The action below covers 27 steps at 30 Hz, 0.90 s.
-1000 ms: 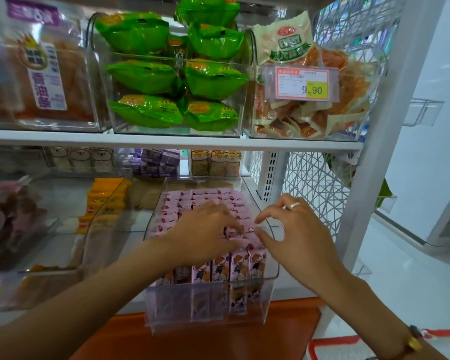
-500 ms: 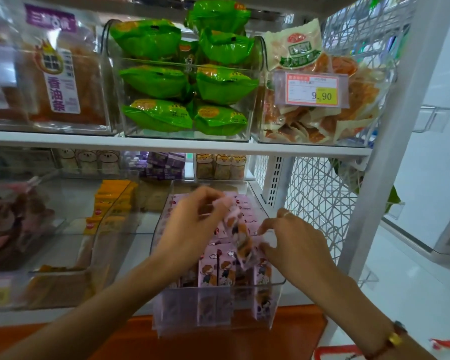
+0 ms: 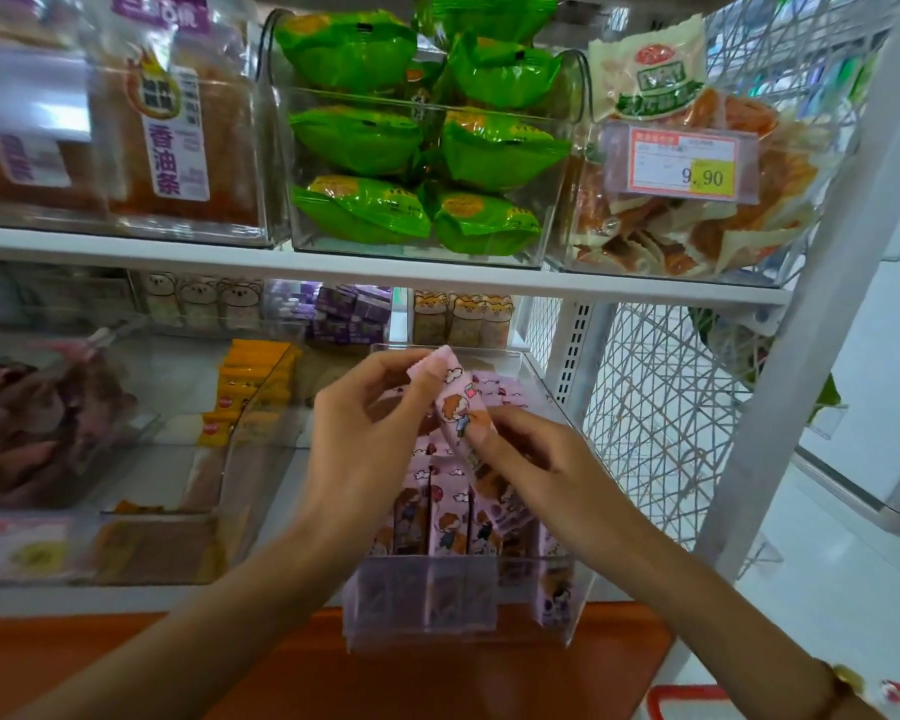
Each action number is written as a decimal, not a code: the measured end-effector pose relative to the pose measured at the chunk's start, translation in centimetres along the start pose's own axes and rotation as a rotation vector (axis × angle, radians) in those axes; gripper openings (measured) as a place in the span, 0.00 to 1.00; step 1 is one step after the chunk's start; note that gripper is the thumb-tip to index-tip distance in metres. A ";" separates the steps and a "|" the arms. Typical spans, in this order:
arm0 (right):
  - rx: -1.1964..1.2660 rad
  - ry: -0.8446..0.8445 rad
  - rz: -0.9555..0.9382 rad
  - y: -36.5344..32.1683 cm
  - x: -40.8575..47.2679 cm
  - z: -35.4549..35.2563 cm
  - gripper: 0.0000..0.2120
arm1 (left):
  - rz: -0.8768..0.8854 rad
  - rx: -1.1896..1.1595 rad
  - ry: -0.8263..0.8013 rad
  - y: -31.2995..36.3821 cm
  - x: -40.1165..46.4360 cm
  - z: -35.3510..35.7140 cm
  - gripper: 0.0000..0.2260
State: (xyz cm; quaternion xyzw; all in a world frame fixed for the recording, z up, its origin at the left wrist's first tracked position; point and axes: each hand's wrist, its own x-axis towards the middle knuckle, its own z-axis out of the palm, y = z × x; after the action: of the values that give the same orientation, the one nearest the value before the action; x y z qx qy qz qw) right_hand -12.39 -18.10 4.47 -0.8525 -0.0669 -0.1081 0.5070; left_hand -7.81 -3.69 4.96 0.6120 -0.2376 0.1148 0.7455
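A clear plastic bin point(image 3: 567, 605) on the lower shelf holds several upright pink snack packets point(image 3: 445, 517) with cartoon figures. Above the bin I hold one pink packet point(image 3: 458, 402) lifted out and tilted. My left hand point(image 3: 365, 444) pinches its upper end between thumb and fingertips. My right hand point(image 3: 536, 470) pinches its lower part, fingers curled around it. A ring of sorts is not visible now; a gold bracelet point(image 3: 848, 678) sits on my right wrist.
The upper shelf point(image 3: 126, 246) carries clear bins of green packets point(image 3: 417, 148), fried-dough bags point(image 3: 178, 132) and orange snacks with a 9.90 price tag point(image 3: 684, 163). Yellow packets point(image 3: 250, 376) fill the bin to the left. A white wire mesh side panel point(image 3: 661, 418) stands on the right.
Both hands rose from the packed rows, lifting one pink packet out of the bin; it now sits higher, held between both hands. The camera moved closer.
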 end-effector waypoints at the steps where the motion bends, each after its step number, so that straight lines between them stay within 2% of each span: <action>1: 0.066 0.029 0.016 0.0 0.1 0.0 0.22 | -0.008 -0.006 -0.010 -0.1 -0.1 -0.1 0.07; 4: 0.316 0.131 0.150 0.3 0.8 -0.1 0.21 | -0.033 0.085 -0.105 -0.6 -0.5 -0.2 0.13; 6: 0.463 0.164 0.216 0.5 0.9 0.0 0.18 | -0.005 0.279 -0.181 -1.0 -1.1 -0.1 0.18; 8: 0.498 0.192 0.214 0.6 0.9 0.2 0.18 | 0.095 0.476 -0.218 -1.4 -1.5 0.0 0.21; 9: 0.477 0.207 0.200 0.6 0.8 0.3 0.19 | 0.130 0.501 -0.210 -1.5 -1.5 0.1 0.20; 13: 0.420 0.239 0.169 0.8 0.7 0.3 0.27 | 0.039 0.361 -0.213 -1.3 -0.9 -0.2 0.15; 18: 0.411 0.263 0.131 1.1 0.7 -0.5 0.18 | -0.388 0.049 -0.292 -0.7 -0.5 -0.2 0.09; 20: 0.427 0.254 0.164 1.2 0.7 -0.7 0.21 | -0.523 0.011 -0.329 -0.4 -0.5 -0.1 0.10; 23: 0.433 0.214 0.191 1.2 0.7 -0.7 0.21 | -0.601 0.017 -0.374 -0.3 -0.6 -0.1 0.13; 27: 0.406 0.213 0.180 1.3 0.7 -0.6 0.19 | -0.617 0.044 -0.375 -0.7 -0.4 -0.4 0.13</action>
State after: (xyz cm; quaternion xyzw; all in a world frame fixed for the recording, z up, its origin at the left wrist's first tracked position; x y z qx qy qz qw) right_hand -11.50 -19.21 3.80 -0.7195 0.0430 -0.1360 0.6796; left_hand -7.79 -3.44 4.13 0.6814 -0.1718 -0.2246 0.6751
